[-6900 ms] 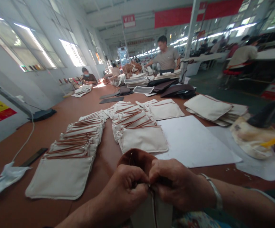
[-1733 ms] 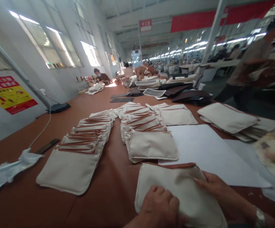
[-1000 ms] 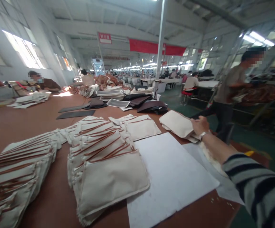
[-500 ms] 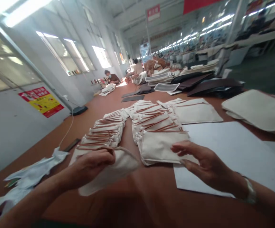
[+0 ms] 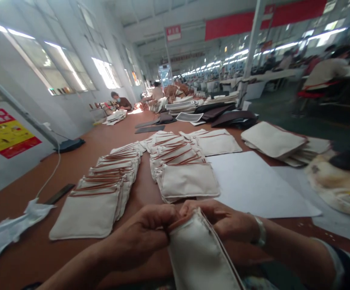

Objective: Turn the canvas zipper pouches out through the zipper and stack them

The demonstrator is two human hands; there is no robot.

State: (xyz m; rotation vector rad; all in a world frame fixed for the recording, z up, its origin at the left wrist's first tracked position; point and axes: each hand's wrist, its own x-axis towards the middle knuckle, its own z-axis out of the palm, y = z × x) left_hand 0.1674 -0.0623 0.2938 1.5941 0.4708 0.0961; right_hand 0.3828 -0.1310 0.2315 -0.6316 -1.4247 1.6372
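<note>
Close to me, a cream fabric pouch (image 5: 197, 251) with brown edging hangs from both hands, its lower end running out of the bottom of the view. My left hand (image 5: 146, 229) pinches it at the brown edge near the upper corner. On the other side of that corner, my right hand (image 5: 220, 219) grips the pouch, its fingertips almost meeting the left ones. Beyond the hands lies an overlapping row of similar pouches (image 5: 189, 180). A second row of pouches (image 5: 84, 215) stretches away on the left.
White sheets (image 5: 253, 189) lie right of the rows, with a stack of cream panels (image 5: 273, 139) behind. Dark pieces (image 5: 232, 117) are piled farther back. On the left are a white cloth (image 5: 14, 229) and a dark flat bar (image 5: 60, 194). Other people sit in the distance.
My right hand has come in from over the right row to grip the pouch beside my left hand. The pouch has swung nearer to me, and the view has turned right.
</note>
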